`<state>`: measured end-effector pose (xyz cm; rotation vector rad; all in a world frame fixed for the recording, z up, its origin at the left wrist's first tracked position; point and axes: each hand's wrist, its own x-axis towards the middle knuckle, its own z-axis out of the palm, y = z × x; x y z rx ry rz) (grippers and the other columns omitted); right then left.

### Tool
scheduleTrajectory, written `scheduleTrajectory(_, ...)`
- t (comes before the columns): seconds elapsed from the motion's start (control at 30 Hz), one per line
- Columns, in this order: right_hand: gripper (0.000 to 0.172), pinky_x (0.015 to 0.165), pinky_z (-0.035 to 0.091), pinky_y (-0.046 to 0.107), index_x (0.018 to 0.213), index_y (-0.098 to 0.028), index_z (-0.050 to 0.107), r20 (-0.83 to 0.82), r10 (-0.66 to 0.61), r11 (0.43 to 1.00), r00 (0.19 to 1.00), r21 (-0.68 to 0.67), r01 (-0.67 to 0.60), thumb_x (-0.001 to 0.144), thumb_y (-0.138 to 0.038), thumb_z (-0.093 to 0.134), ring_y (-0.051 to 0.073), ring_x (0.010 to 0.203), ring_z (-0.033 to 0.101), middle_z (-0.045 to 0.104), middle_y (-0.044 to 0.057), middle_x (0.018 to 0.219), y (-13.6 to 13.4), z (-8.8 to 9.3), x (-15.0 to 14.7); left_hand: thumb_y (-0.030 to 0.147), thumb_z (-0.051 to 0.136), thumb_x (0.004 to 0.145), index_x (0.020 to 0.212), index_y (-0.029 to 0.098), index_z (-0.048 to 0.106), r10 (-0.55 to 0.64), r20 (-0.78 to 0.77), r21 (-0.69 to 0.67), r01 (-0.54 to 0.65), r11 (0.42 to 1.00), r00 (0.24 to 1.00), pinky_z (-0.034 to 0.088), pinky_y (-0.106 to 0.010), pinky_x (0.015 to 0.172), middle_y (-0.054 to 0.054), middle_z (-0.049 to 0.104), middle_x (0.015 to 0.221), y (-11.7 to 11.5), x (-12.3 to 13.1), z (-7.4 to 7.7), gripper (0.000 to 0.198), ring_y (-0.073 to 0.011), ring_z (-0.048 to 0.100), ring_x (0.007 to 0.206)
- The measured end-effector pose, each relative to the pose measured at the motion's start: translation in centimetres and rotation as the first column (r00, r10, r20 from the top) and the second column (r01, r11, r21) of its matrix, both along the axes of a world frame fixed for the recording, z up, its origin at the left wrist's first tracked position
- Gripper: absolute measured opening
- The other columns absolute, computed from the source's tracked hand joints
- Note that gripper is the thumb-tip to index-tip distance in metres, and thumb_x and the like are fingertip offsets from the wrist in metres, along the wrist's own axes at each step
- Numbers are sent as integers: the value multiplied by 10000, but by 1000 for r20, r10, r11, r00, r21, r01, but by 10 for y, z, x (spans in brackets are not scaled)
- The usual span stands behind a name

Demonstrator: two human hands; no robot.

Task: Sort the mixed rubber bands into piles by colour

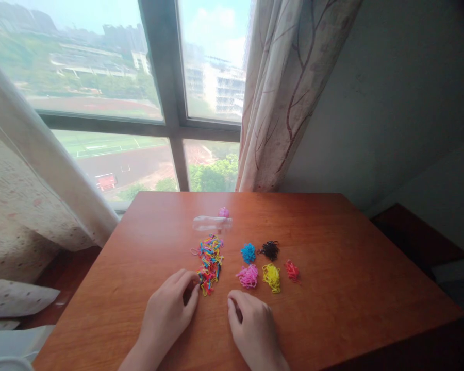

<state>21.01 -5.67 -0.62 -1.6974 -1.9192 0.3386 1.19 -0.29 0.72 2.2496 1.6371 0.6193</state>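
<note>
A mixed heap of coloured rubber bands (209, 262) lies on the wooden table (351, 268). My left hand (170, 312) rests just left of the heap's near end, fingers curled, fingertips touching the bands. My right hand (251, 324) lies on the table below the sorted piles, fingers curled under. To the right of the heap sit small sorted piles: blue (248, 253), black (269, 250), pink (248, 275), yellow (271, 277) and red (292, 270).
A clear plastic bag (212, 223) and a small purple pile (223, 212) lie behind the heap. A window (166, 93) with curtains (290, 93) stands beyond the table's far edge. A cushioned seat (15, 242) is at the left, a dark bench (413, 237) at the right.
</note>
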Motion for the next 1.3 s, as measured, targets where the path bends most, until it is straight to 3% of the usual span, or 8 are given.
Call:
scheduleTrajectory(0.6, 231, 606, 329, 243, 841, -240, 602, -32, 8, 996, 999, 86, -6, 949, -181, 407, 143, 647, 623, 659, -13, 723, -1, -8, -1, 333, 456, 928, 886, 254, 642, 20, -82, 52, -16, 998, 996, 493, -265, 650, -2, 703, 856, 1, 0, -5, 206, -186, 689, 785)
scheduleTrajectory(1.03, 213, 610, 304, 261, 827, -243, 595, -63, 12, 999, 998, 36, -10, 920, -158, 424, 148, 657, 615, 657, -20, 734, -1, -4, 0, 355, 530, 909, 849, 215, 657, 9, 272, -36, 1, 999, 962, 464, -224, 600, 5, 682, 760, 2, -6, -3, 199, -138, 610, 637)
scheduleTrajectory(1.3, 189, 606, 302, 251, 819, -239, 581, -49, 14, 999, 999, 43, -12, 918, -155, 443, 138, 649, 608, 656, -20, 723, 0, -5, 0, 325, 523, 918, 828, 199, 646, -37, 350, -75, 67, 995, 936, 462, -216, 598, -1, 671, 740, 3, -2, -4, 197, -137, 608, 642)
